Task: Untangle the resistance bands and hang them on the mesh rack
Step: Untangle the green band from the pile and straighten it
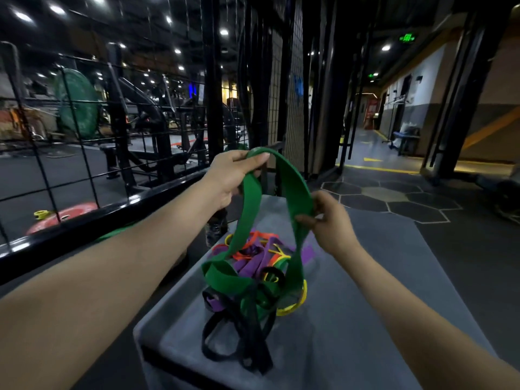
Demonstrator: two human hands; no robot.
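A wide green resistance band (294,181) arches up out of a tangled pile of bands (259,266) in purple, orange, yellow, black and green. My left hand (235,175) grips the top of the green loop, thumb over it. My right hand (327,220) pinches the loop's right side lower down. The band's lower ends are still knotted into the pile, with black bands (244,342) trailing toward me. The black mesh rack (84,153) stands to the left, behind my left forearm.
The pile lies on a grey padded box top (351,319). A taller mesh panel (292,102) rises straight ahead. A red weight plate (64,215) and a yellow piece lie on the floor beyond the rack. A corridor opens to the right.
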